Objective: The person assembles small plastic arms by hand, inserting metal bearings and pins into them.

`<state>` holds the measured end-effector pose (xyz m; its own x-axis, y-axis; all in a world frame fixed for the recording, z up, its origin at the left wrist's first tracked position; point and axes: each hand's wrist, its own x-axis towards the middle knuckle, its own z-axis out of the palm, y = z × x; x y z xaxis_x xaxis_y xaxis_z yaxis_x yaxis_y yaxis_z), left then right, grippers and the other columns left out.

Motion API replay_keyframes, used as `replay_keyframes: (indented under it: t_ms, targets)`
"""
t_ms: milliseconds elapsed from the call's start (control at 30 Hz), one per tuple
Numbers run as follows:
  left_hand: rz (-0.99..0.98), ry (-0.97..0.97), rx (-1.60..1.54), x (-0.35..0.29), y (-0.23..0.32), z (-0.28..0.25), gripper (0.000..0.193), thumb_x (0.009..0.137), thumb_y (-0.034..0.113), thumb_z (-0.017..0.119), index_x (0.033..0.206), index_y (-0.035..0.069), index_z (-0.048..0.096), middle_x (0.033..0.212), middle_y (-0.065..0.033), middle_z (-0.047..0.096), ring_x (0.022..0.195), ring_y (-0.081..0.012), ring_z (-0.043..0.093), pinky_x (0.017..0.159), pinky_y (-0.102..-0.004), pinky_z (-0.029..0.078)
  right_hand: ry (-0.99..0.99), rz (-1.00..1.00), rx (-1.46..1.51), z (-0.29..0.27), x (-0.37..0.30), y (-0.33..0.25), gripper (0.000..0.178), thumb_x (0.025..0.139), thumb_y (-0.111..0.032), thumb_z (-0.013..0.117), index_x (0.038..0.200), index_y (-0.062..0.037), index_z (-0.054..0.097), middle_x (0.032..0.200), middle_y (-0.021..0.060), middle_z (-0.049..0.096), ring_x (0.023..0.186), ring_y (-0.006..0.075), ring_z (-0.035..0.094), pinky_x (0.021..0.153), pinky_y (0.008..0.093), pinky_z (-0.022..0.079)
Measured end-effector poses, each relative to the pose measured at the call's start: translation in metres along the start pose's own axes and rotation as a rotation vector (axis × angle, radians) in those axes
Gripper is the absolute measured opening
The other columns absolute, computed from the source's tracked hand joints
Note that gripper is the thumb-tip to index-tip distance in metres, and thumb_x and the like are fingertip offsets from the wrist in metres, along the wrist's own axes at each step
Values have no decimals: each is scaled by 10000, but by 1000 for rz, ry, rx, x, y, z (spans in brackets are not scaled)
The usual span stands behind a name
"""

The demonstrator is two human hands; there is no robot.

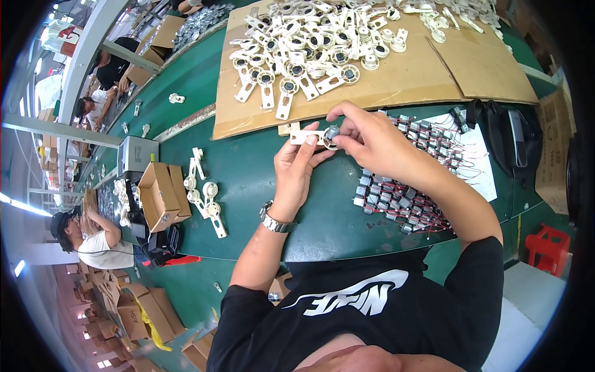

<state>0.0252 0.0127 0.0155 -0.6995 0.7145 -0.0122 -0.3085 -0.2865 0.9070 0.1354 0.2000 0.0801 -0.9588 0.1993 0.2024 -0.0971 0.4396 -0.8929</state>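
Observation:
My left hand [294,167] grips a flat white plastic bracket [302,137] with a round ring at its right end. Thumb on top and fingers beneath hold it just above the green table. From the right, the fingers of my right hand [372,137] pinch a small grey motor [332,131] at that ring. Whether the motor is seated in the ring cannot be told, as my fingertips partly cover it. Beyond my hands, many similar white brackets [286,87], several with dark round centres, lie heaped on a cardboard sheet [396,84].
Grey motors with red wires [403,201] lie in rows under my right forearm, with more beyond. Several white brackets [212,208] and an open cardboard box [162,201] stand left. A black bag [508,139] is at the right. A red stool [547,249] and other people are nearby.

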Motion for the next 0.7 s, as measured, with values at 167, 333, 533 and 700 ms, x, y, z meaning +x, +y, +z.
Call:
replay_keyframes:
  t_ms: [167, 333, 533, 700]
  targets:
    - [-33, -13, -39, 0, 2, 2, 366, 1129, 182, 623, 1427, -31, 636, 1255, -122, 742, 1135, -213, 737, 1004, -430, 641, 84, -277, -213, 1, 0, 12, 277, 969, -65, 760, 1232, -27, 680, 913, 151, 727, 788, 328, 738, 696, 415, 578]
    - [-59, -2, -61, 1, 3, 3, 361, 1131, 188, 619, 1416, -31, 643, 1241, -121, 743, 1090, -211, 746, 996, -424, 643, 92, -397, -556, 6, -4, 8, 406, 831, -18, 724, 1234, -47, 683, 1032, 125, 657, 1035, 329, 688, 859, 445, 588]
    - [-35, -22, -13, -1, 2, 1, 357, 1131, 191, 613, 1425, -10, 640, 1230, -104, 747, 1091, -201, 748, 1002, -421, 643, 64, -528, -779, 3, -3, 8, 322, 827, -81, 744, 1138, -35, 673, 964, 96, 619, 963, 298, 669, 810, 415, 585]
    - [-3, 7, 22, -2, -1, 2, 360, 1128, 183, 620, 1426, -18, 635, 1227, -98, 740, 1086, -187, 738, 996, -418, 641, 48, -495, -685, 5, -5, 8, 249, 865, -89, 758, 1084, -37, 650, 949, 91, 602, 940, 297, 655, 791, 421, 581]
